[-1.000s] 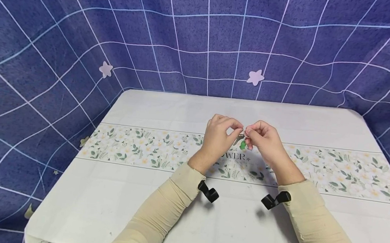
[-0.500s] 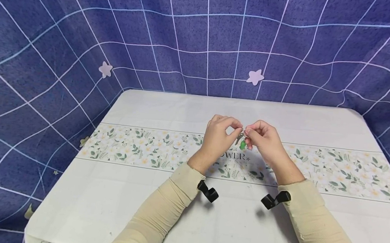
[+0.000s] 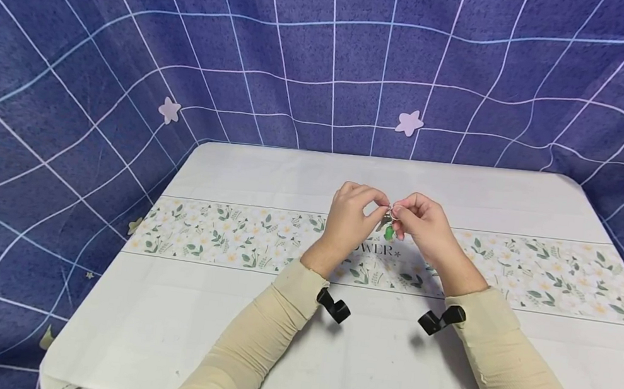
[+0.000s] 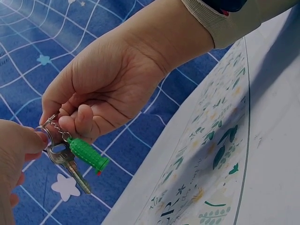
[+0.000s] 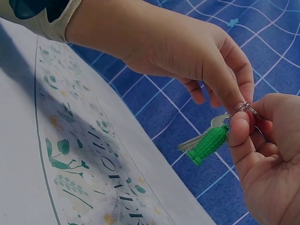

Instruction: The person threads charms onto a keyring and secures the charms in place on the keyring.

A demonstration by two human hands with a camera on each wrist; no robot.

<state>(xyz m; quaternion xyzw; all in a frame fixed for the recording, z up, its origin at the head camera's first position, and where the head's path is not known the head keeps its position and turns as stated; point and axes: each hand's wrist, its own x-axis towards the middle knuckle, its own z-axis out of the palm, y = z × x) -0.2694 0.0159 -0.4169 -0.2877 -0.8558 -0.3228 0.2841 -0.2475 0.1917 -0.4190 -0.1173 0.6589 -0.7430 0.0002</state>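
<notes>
Between the fingertips: a small metal keyring (image 5: pixel 253 111) is being held up over the table, thumbs and fingers of both hands closing on it.
Left hand (image 3: pixel 351 216): its thumb and forefinger are pinching the keyring from the left.
Right hand (image 3: pixel 426 222): its thumb and forefinger are clamping the keyring from the other side — close beside the left hand's tips.
Key (image 4: pixel 72 168): it is dangling from the keyring, blade pointing down.
Green charm (image 4: pixel 88 153): it is hanging on a short chain just beside the key, showing a red bit at its lower end.
Sleeves (image 3: pixel 251 334): beige cloth is covering both forearms, a black clip (image 3: pixel 334 306) jutting out near each cuff.
Table (image 3: pixel 208 317): white cloth is covering it, a flowered band (image 3: pixel 228 235) with lettering running across beneath the hands.
Curtain (image 3: pixel 304 48): blue with pale gridlines — it is hanging behind the table.
</notes>
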